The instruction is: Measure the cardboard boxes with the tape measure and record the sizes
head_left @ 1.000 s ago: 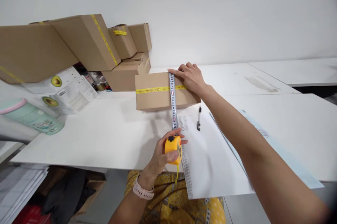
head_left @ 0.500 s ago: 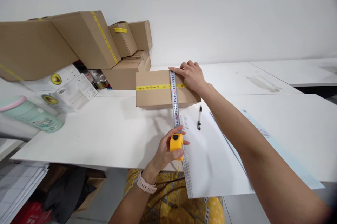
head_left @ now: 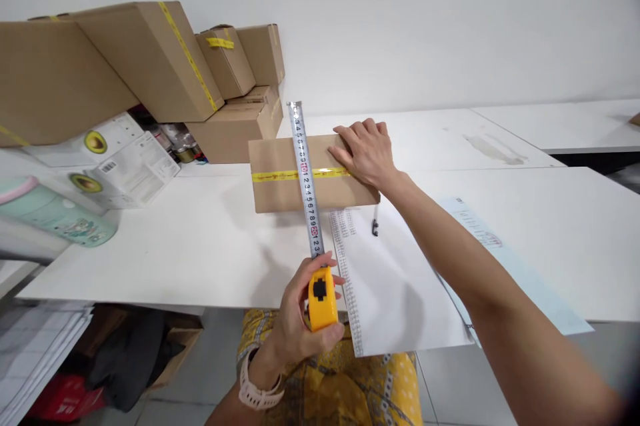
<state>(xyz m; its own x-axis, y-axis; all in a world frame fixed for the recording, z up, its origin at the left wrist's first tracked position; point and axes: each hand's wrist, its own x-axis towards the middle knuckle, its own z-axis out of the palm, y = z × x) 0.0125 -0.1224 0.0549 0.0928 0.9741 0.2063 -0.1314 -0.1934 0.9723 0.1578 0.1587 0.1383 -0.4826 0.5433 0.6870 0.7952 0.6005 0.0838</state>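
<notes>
Cardboard box: [head_left: 273, 154] in the centre of the frame, on the desk [head_left: 190, 249], a yellow strip [head_left: 267, 177] running lengthwise along the face towards the camera.
Left hand: [head_left: 295, 323] lower centre, clamped around the yellow tape measure [head_left: 323, 309], thumb along the case.
Right hand: [head_left: 369, 156] laid over the box's right end, thumb a little apart from the fingers; I cannot tell whether it grips or only presses.
Blade: [head_left: 307, 183] drawn out across the box, numbers facing up, crossing the strip; whether it lies flat on the cardboard is unclear.
Free end: past the box's far edge, touched by neither hand.
Good reading: would likely need that end level with one edge, the blade flat and square to the sides, and the eye straight above.
Steadiness: pressure at the box's right end should limit sliding.
Nearby: a pen [head_left: 375, 226], partly hidden, and a white sheet [head_left: 400, 279], right of the case.
</notes>
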